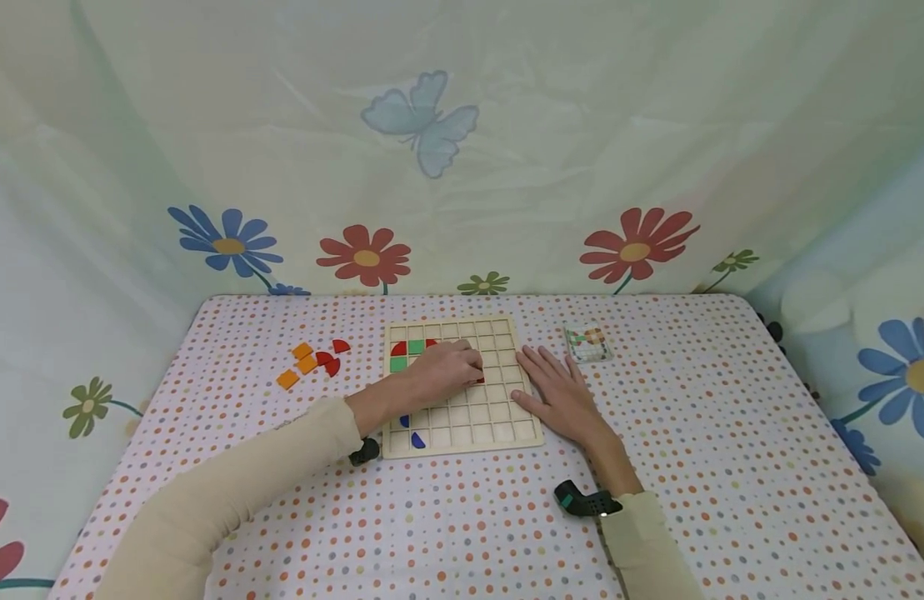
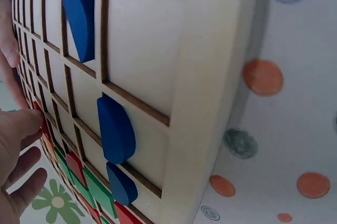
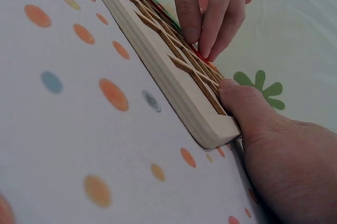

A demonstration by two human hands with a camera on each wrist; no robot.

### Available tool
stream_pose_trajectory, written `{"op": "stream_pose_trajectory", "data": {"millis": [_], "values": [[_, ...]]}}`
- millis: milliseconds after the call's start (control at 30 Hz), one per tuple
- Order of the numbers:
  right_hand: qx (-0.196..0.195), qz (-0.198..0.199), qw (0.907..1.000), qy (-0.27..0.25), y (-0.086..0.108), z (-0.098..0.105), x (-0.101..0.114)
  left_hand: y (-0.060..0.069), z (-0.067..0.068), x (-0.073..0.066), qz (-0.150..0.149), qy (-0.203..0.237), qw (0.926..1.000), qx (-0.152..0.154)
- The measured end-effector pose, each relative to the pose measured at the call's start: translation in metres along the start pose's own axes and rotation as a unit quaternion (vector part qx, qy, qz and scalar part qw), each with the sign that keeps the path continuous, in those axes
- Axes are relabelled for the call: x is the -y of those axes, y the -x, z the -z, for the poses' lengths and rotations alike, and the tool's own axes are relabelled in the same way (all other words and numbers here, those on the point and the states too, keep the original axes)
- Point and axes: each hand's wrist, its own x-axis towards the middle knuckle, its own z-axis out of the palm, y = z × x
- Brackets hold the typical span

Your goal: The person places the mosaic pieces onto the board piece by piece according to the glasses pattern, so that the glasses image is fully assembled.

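On dotted cloth (image 1: pixel 432 533), left fingers (image 3: pixel 217 13) pinch a red piece (image 1: pixel 480 381) at a pale gridded board (image 1: pixel 480 414); right fingers (image 1: pixel 540 364) outstretched.

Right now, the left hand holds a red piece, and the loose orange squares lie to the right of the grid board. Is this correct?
Not quite: the left hand holds a red piece, but the loose orange squares lie left of the grid board, as the head view shows.
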Motion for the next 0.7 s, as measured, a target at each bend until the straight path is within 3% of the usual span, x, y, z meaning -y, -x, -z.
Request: {"op": "stream_pose_trajectory", "data": {"millis": [167, 367, 567, 700], "values": [[-0.007, 0.003, 1.0, -0.002, 0.0, 0.0, -0.001, -0.002, 0.0, -0.001, 0.005, -0.036, 0.9993, -0.007], [-0.003, 0.0, 1.0, -0.001, 0.0, -0.002, 0.0, 0.006, 0.007, 0.0, 0.045, 0.023, 0.9985, -0.022], [-0.005, 0.0, 1.0, -0.005, 0.0, -0.001, -0.001, 0.044, 0.02, 0.002, 0.062, 0.06, 0.9935, -0.074], [-0.019, 0.008, 0.9997, -0.011, 0.002, -0.003, -0.001, 0.08, 0.024, -0.002, 0.087, 0.058, 0.9922, -0.067]]}}
